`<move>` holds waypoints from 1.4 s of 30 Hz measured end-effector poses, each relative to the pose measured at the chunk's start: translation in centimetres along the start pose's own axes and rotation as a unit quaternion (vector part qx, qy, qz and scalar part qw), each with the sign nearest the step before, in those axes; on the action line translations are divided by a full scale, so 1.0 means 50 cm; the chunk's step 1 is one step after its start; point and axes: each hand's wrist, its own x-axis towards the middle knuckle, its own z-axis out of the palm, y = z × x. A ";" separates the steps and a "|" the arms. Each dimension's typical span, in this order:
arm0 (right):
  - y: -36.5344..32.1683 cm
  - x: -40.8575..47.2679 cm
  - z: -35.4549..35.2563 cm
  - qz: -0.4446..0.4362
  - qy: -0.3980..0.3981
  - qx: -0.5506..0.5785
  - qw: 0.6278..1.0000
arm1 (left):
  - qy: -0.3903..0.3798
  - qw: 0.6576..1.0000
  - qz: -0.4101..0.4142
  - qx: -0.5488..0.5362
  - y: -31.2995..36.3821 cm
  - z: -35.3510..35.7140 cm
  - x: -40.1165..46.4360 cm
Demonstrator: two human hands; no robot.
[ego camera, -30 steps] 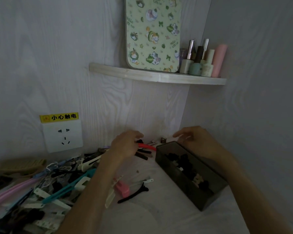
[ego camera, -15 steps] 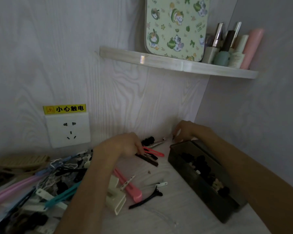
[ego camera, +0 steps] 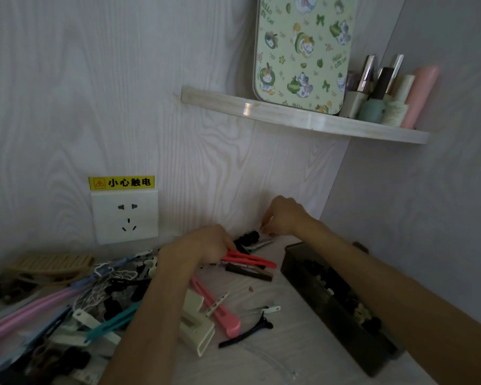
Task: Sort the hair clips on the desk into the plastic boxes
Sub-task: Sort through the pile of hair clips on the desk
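Fingers (ego camera: 228, 245) pinch slim coral clip (ego camera: 250, 259).

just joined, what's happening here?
A person is sorting hair clips on a pale desk. The left hand grips a red duckbill clip near the wall. The right hand reaches into the corner, fingers curled over something small; what it holds is unclear. A dark translucent plastic box at right already holds dark clips. A big mixed pile remains at left.

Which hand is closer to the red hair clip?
The left hand. Its fingers rest right on the near end of the red hair clip. The right hand is farther back by the wall, above and behind the clip, not touching it.
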 end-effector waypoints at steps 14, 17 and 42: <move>-0.008 0.013 0.067 -0.050 -0.015 0.002 0.999 | 0.147 0.989 -0.011 -0.034 -0.023 -0.003 0.014; 0.000 -0.001 0.057 -0.076 -0.074 0.049 0.993 | 0.153 0.988 0.015 -0.034 -0.016 0.009 0.021; 0.026 -0.053 -0.033 -0.085 -0.110 0.167 0.976 | 0.198 0.979 -0.007 -0.057 -0.030 0.018 0.026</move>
